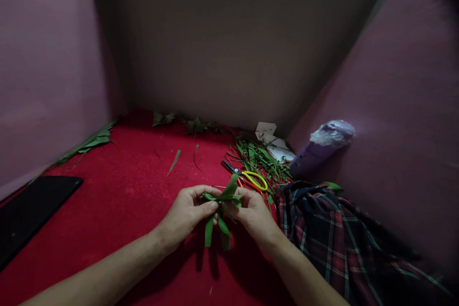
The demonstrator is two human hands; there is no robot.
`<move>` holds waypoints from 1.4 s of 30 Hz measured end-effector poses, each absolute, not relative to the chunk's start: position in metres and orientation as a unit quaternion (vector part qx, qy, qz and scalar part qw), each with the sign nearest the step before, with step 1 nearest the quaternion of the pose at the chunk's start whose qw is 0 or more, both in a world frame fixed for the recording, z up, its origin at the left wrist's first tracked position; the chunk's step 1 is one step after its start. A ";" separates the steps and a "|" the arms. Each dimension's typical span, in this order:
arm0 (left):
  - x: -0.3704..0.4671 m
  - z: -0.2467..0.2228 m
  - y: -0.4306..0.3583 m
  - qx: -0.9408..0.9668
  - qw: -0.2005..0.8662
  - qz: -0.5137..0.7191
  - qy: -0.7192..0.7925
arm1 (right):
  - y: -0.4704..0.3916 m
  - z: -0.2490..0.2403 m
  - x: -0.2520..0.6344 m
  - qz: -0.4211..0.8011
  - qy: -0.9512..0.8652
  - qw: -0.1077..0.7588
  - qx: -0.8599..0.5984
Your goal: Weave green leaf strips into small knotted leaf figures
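Note:
Between my two hands, several green leaf strips [224, 196] cross one another, with ends hanging down and one end pointing up. My left hand [188, 213] pinches them from the left with thumb and fingers. From the right, my right hand [253, 213] is closed on the same strips, its fingertips partly hidden behind the green. Just beyond the right hand, scissors [254, 179] with yellow and red handles lie on the red cloth [143, 172], blades pointing away to the left.
A heap of cut leaves [263, 155] and white papers [278, 148] lies at the back right. A purple container topped with clear plastic [333, 133] leans there. Plaid fabric [333, 234] is bunched at right. A black flat object [36, 210] lies left, near leaves [95, 142] along the wall.

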State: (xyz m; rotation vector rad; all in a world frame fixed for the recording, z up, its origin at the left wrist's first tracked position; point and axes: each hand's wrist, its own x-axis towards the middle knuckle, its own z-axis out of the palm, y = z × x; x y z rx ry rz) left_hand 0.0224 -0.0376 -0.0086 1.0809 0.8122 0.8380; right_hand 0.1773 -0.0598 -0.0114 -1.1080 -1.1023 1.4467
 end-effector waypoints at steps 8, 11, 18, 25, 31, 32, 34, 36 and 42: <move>0.021 -0.013 -0.034 0.477 0.717 0.360 0.359 | -0.059 -0.018 0.182 0.503 -0.529 0.472 -0.494; 0.020 -0.010 -0.033 0.496 0.704 0.344 0.373 | -0.061 -0.014 0.183 0.481 -0.549 0.451 -0.513; 0.019 -0.011 -0.031 0.487 0.710 0.349 0.369 | -0.062 -0.011 0.185 0.456 -0.575 0.422 -0.532; 0.018 -0.016 -0.030 0.471 0.732 0.346 0.349 | -0.061 -0.012 0.185 0.458 -0.577 0.431 -0.520; 0.018 -0.016 -0.030 0.478 0.723 0.346 0.360 | -0.061 -0.010 0.185 0.458 -0.575 0.431 -0.523; 0.018 -0.015 -0.029 0.479 0.722 0.346 0.361 | -0.061 -0.010 0.185 0.460 -0.574 0.432 -0.522; 0.018 -0.015 -0.029 0.478 0.723 0.349 0.357 | -0.061 -0.012 0.186 0.463 -0.574 0.433 -0.518; 0.019 -0.016 -0.029 0.475 0.727 0.346 0.354 | -0.060 -0.013 0.187 0.466 -0.575 0.431 -0.516; 0.019 -0.018 -0.029 0.470 0.735 0.343 0.347 | -0.060 -0.017 0.187 0.472 -0.575 0.435 -0.507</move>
